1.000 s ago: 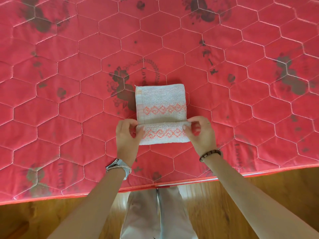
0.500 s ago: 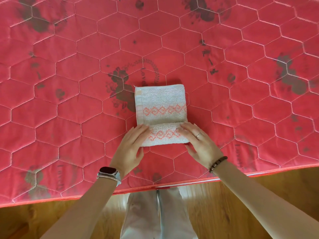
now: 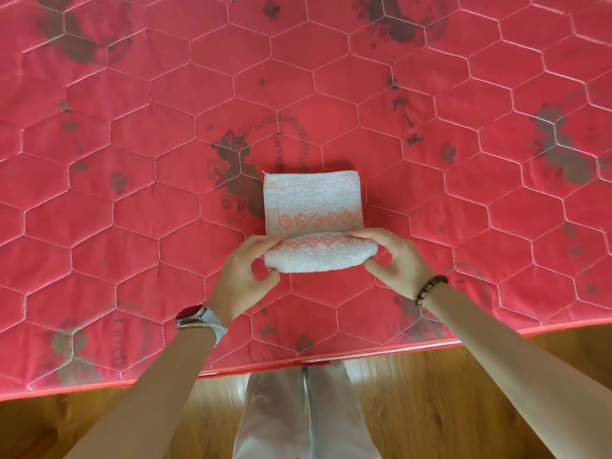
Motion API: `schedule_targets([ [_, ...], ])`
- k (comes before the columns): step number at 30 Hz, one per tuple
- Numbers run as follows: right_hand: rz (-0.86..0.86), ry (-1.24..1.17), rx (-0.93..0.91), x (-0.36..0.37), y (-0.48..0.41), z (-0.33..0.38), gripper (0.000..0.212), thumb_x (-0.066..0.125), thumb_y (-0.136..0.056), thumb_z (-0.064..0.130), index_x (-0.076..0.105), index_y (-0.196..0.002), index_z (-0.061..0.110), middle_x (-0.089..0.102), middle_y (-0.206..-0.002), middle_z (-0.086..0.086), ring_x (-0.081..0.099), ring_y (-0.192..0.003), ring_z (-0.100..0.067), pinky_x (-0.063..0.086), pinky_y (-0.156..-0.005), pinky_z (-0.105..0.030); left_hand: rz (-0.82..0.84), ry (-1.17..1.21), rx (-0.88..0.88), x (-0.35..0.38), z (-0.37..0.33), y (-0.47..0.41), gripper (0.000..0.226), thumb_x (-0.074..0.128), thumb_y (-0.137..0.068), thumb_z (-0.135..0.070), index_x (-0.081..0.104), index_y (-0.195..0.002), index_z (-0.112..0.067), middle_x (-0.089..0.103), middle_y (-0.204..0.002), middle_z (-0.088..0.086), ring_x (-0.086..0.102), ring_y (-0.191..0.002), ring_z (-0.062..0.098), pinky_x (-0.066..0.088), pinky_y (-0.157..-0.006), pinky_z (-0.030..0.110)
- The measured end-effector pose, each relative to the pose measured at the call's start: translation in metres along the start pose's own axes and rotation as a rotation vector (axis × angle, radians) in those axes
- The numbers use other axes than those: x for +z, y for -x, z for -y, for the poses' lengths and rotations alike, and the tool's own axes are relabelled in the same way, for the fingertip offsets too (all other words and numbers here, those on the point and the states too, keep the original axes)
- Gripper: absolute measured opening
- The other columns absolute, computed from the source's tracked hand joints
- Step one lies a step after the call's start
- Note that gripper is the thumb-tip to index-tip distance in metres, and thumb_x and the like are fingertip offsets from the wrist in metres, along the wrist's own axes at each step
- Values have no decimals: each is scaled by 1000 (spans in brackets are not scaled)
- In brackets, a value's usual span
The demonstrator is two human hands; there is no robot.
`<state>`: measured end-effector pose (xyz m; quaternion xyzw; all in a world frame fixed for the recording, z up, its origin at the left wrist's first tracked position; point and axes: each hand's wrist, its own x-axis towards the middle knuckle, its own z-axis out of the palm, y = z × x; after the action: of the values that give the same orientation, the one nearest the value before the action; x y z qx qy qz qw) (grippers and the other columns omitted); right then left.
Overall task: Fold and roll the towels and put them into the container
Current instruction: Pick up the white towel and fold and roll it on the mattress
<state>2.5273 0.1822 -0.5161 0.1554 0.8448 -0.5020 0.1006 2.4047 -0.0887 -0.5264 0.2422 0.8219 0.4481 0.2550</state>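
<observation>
on the red mattress (image 3: 132, 200), near its front edge: towel (image 3: 314, 207) half rolled. left hand (image 3: 246, 276) and right hand (image 3: 394, 256) pinch the roll's ends. rolling step; next, likely turn it evenly away. container not in view.

Printed script lettering stands on the red quilted mattress (image 3: 331, 77), inside a dark wreath emblem (image 3: 281, 144) beside the towel (image 3: 314, 207); it seems to begin "Love", the rest illegible. A similar faded word near the front edge cannot be read.
</observation>
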Motion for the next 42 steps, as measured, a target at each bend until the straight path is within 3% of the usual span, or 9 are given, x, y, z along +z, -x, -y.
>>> schedule_targets([
  [4,16,-188,169,-1,-3,5,38,60,-85,15,58,-120,29,70,-113,6,66,-108,-9,52,-99,-32,47,171,-221,-6,-7,-2,43,65,-86,-4,65,-126,-21,70,-116,-10,65,-104,1,49,-89,13],
  [7,-46,-318,258,3,-3,5,27,59,-83,31,56,-109,34,73,-101,-11,68,-101,-19,53,-90,-34,51,215,-355,-6,-10,-6,28,60,-94,-13,65,-116,-29,72,-104,-18,65,-98,-6,47,-82,9],
  [13,-141,-376,349,13,-1,1,21,62,-88,33,58,-108,29,71,-94,-9,64,-88,-6,45,-81,-21,-13,201,-479,2,-12,-15,22,56,-91,-37,64,-110,-29,69,-97,-18,61,-86,-15,43,-73,13],
  [16,-244,-322,317,18,-3,8,22,66,-92,17,55,-111,19,64,-90,4,61,-81,4,47,-79,-18,-99,145,-400,10,-16,-13,16,54,-100,-20,59,-115,-20,65,-94,-16,59,-81,-15,44,-72,9],
  [20,-413,28,0,15,-5,15,25,68,-83,-4,63,-101,12,60,-98,-5,59,-92,-12,43,-87,-13,-286,-131,-27,16,-15,-7,26,59,-94,-1,62,-119,-8,60,-109,2,52,-96,3,43,-86,15],
  [25,-402,368,-297,16,0,14,27,63,-81,-15,74,-93,7,65,-102,-9,57,-101,-23,43,-94,-18,-221,-341,205,19,-11,-2,33,46,-91,4,69,-113,-5,64,-114,8,54,-109,22,46,-94,38],
  [31,-192,322,-247,18,16,7,45,70,-84,8,60,-128,9,49,-136,-10,38,-132,2,36,-113,-27,-50,-375,217,18,-2,5,54,66,-90,-18,52,-141,-7,49,-145,9,45,-136,24,32,-117,40],
  [36,-144,201,-93,22,2,3,64,79,-74,5,54,-132,19,41,-141,-2,40,-135,-20,28,-115,-20,97,-334,117,19,4,-2,95,83,-78,-18,28,-156,-13,23,-163,1,17,-153,12,9,-126,45],
  [42,-148,41,2,14,-24,15,58,80,-72,1,59,-122,19,44,-128,1,45,-120,-10,33,-92,0,-28,19,-58,16,-2,-28,78,84,-72,-4,52,-141,-19,49,-147,-6,40,-141,8,32,-117,27],
])
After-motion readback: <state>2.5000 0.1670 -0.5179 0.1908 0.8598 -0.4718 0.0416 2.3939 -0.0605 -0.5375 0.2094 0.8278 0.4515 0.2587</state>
